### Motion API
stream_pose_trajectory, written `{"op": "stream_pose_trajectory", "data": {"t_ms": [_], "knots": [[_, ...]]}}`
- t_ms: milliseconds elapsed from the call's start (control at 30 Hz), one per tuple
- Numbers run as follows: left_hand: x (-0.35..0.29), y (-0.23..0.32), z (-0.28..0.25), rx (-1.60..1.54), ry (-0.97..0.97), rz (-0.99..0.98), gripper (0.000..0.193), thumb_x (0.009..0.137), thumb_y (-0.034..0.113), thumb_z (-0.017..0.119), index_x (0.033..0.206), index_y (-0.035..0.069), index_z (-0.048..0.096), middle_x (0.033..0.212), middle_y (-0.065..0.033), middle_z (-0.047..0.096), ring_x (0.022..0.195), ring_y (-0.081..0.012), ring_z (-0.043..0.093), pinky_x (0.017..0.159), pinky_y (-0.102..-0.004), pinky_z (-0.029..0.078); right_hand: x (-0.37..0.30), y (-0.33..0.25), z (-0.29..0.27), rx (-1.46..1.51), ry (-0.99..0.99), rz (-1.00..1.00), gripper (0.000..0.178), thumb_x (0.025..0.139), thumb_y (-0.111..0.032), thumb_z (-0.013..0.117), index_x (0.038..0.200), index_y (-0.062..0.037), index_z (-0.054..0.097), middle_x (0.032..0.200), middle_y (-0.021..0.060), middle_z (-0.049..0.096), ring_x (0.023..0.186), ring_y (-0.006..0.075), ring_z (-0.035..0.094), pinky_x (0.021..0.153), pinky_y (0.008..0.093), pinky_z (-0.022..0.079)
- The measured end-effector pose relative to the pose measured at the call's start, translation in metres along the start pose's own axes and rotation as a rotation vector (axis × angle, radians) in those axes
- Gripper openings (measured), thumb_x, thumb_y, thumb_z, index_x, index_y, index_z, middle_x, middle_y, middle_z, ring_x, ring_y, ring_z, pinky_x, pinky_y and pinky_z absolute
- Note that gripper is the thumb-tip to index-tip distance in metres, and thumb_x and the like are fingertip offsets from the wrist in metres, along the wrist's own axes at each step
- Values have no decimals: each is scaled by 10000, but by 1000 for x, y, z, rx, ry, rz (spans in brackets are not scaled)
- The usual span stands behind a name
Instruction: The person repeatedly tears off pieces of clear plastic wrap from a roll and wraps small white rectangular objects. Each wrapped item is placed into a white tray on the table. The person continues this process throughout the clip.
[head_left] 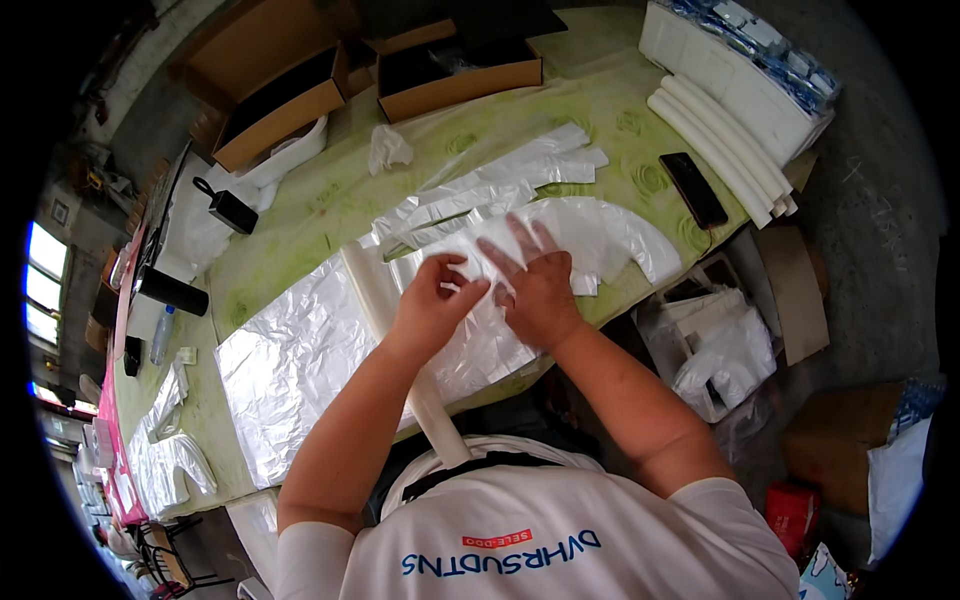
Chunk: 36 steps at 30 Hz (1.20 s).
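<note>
A thin, translucent white plastic bag (590,235) with strap-like ends lies across the table in front of me. My left hand (438,300) is on its near part, with curled fingers and the thumb close to them, gathering the film. Beside it, my right hand (542,295) has its fingers stretched and spread, and the film seems to cover their tips. A pale tube (370,300) runs from the table toward my body, left of my left hand. Under it is a wide, crinkled plastic sheet (290,350). More flattened plastic bags (500,180) lie just beyond my hands.
At the right are a phone (693,190), several pale tubes (720,145) and a white box (740,75). Open cardboard boxes (460,85) stand along the back. A black cylinder (172,290), clear bottle (162,335) and black device (233,212) sit left. A bin (725,340) stands below the right edge.
</note>
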<state>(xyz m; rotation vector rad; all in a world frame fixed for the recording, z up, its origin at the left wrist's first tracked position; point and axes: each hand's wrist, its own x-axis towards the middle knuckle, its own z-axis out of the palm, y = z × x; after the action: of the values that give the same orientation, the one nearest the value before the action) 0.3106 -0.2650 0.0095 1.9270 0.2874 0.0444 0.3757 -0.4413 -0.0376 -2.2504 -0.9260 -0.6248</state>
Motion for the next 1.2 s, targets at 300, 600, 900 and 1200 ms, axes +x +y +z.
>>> {"op": "stream_pose_trajectory", "data": {"t_ms": [300, 600, 900, 1200], "knots": [[29, 7, -4, -527, 196, -154, 310, 935, 137, 722, 1217, 110, 596, 1011, 1, 617, 885, -129, 625, 771, -353, 577, -3, 21, 23, 363, -81, 399, 352, 822, -93, 633, 1166, -31, 670, 1056, 167, 714, 1043, 432, 634, 1034, 577, 404], [-82, -56, -199, -376, 549, -268, 568, 945, 94, 686, 1466, 70, 462, 994, -3, 644, 873, -105, 634, 750, -307, 567, -6, 55, 39, 876, 398, 589, 718, 886, 66, 606, 1548, -30, 344, 1240, 106, 556, 990, 149, 579, 826, 255, 504], [-108, -132, -204, 1058, 871, 25, 594, 801, 18, 723, 1371, 73, 566, 1210, -111, 635, 1119, -301, 589, 981, -413, 480, -11, 67, 35, 1063, 287, 627, 601, 932, 76, 560, 1495, -45, 389, 1170, 77, 579, 987, 110, 553, 904, 247, 471], [-108, -88, -86, 670, 190, 202, 766, 903, 104, 618, 1573, -10, 266, 1499, -216, 484, 1441, -410, 389, 1213, -533, 259, -38, -47, -19, 473, 74, 165, 296, 838, 52, 654, 1126, -12, 661, 1129, 149, 668, 1007, 300, 643, 918, 363, 505]]}}
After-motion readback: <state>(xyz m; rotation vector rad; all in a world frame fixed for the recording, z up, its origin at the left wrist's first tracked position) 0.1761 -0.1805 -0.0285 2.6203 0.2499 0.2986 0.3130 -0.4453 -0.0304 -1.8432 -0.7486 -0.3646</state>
